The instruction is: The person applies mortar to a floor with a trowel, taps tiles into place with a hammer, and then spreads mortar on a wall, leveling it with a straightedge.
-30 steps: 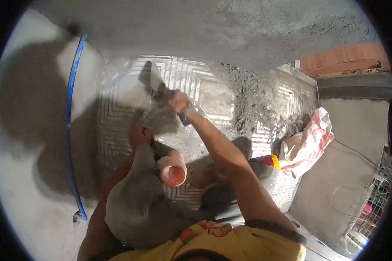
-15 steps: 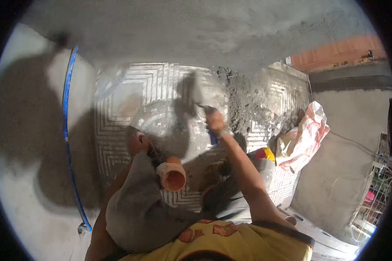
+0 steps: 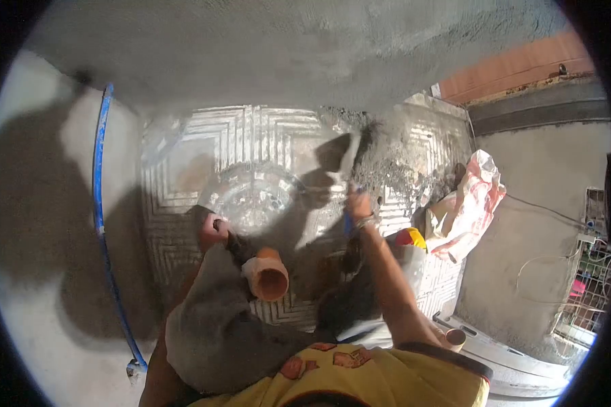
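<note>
My right hand (image 3: 360, 203) is closed around the blue handle of a trowel (image 3: 353, 157), whose blade is turned nearly edge-on and blurred. The blade is beside the dark, crumbly mortar (image 3: 397, 159) spread over the patterned tile floor (image 3: 234, 125). My left hand (image 3: 214, 230) is low in front of my bent left leg, its fingers poorly resolved. Close by stands an orange pipe (image 3: 269, 279) with its round mouth facing up. A wet grey smear (image 3: 254, 197) covers the tiles ahead of the left hand.
A blue pipe (image 3: 99, 176) runs along the left wall. On the right lies a crumpled white-and-red sack (image 3: 465, 210), near a yellow-and-red item (image 3: 412, 238). Farther right are a thin cable (image 3: 543, 211) and a wire rack (image 3: 587, 285). A grey plastered surface (image 3: 292, 54) borders the far side.
My right hand and the trowel have moved right, toward the mortar. The blade has turned from showing its face to nearly edge-on. My left hand stays in about the same place.
</note>
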Available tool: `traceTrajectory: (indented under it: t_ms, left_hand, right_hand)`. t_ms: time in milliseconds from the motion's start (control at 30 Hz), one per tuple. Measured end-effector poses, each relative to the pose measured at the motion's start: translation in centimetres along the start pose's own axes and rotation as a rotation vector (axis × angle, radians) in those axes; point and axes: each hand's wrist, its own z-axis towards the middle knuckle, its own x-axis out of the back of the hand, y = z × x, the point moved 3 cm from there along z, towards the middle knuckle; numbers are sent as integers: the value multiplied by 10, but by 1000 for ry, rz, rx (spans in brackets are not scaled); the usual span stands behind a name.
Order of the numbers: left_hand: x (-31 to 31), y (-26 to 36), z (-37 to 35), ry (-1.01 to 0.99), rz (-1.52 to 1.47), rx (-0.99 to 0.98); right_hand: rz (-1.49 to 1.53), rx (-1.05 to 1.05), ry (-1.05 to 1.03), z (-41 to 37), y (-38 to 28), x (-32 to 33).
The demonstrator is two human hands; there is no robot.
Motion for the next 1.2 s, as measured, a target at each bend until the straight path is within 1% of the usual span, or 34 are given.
traceTrajectory:
  t_ms: [33, 67, 133, 167, 200, 233, 267, 300, 333, 367, 400, 467, 500, 533, 567, 600, 667, 700, 733, 767, 800, 833, 867, 900, 967, 1000, 1033, 1067, 1100, 1133, 1167, 1200]
  left_hand:
    - [0, -4, -1, -1, -4, -11]
    - [-1, -10, -2, -2, -8, -22]
    - [13, -2, -1, -87, 107, 41]
    - [18, 7, 3, -130, 163, 67]
    - [20, 14, 6, -175, 217, 93]
    - [17, 13, 6, -146, 264, 126]
    - [13, 7, 6, -119, 311, 160]
    - [2, -4, 0, -19, 348, 202]
    - [-4, -12, -7, 80, 383, 247]
    - [14, 23, 0, -110, 122, 203]
    - [15, 26, -1, -102, 159, 164]
    - [20, 31, 1, -75, 230, 86]
    - [17, 25, 2, -76, 274, 124]
    - [10, 13, 0, -78, 318, 164]
    - [4, 7, 1, -81, 361, 202]
    - [9, 19, 2, -97, 345, 232]
    - [27, 60, 2, -151, 327, 282]
    - [24, 51, -1, -129, 274, 246]
    - [17, 30, -3, -111, 219, 203]
    - [11, 18, -3, -95, 160, 161]
    - [11, 19, -3, -132, 185, 203]
    - [14, 22, -3, -170, 211, 249]
    - [15, 22, -3, -206, 237, 297]
    - [9, 7, 0, -302, 187, 325]
    - [-4, -31, -1, -475, 78, 406]
    - [1, -24, -2, -407, 132, 384]
    - [9, -6, -1, -333, 182, 359]
    - [10, -1, -1, -302, 182, 340]
    - [10, 2, -2, -272, 181, 322]
    - [6, -8, 0, -285, 131, 307]
    - [1, -13, 4, -292, 80, 291]
    - [3, -1, 4, -317, 41, 294]
  right_hand:
    - [-11, -39, -34, -2, -10, -15]
    - [46, 73, -58, -10, -45, -27]
    - [160, 448, -173, -11, -144, -52]
    - [112, 644, -207, -4, -181, -64]
    - [-140, 807, -170, 11, -192, -75]
    - [-375, 974, -98, 25, -201, -86]
    - [-649, 1077, 62, 29, -214, -70]
    - [-928, 1167, 222, 31, -223, -54]
    - [-879, 1111, 215, 46, -212, -39]
    - [-685, 1006, 141, 63, -189, -22]
    - [-509, 886, 69, 76, -164, -4]
    - [-303, 517, -73, 95, -98, 27]
    - [-265, 368, -99, 93, -71, 39]
    - [-245, 293, -90, 85, -51, 47]
    - [-219, 282, -57, 74, -41, 48]
    - [-176, 336, -14, 64, -45, 43]
    - [-115, 688, 87, 47, -90, 15]
    - [-173, 860, 142, 41, -120, -1]
    - [-274, 988, 134, 37, -152, -18]
    - [-574, 1117, 192, 37, -175, -31]
    - [-1063, 1223, 388, 40, -182, -38]
    - [-1452, 1290, 593, 52, -183, -45]
    - [-1430, 1289, 615, 66, -162, -53]
    - [-1408, 1289, 636, 81, -141, -61]
    - [-939, 1141, 489, 93, -82, -7]
    - [-710, 1009, 356, 102, -56, 21]
    - [-521, 762, 149, 106, -29, 50]
    - [-417, 537, 7, 104, -6, 72]
    - [-355, 330, -87, 97, 16, 87]
    - [-311, 230, -140, 81, 31, 96]
    - [-267, 178, -173, 64, 39, 100]
    - [-209, 189, -199, 49, 43, 95]
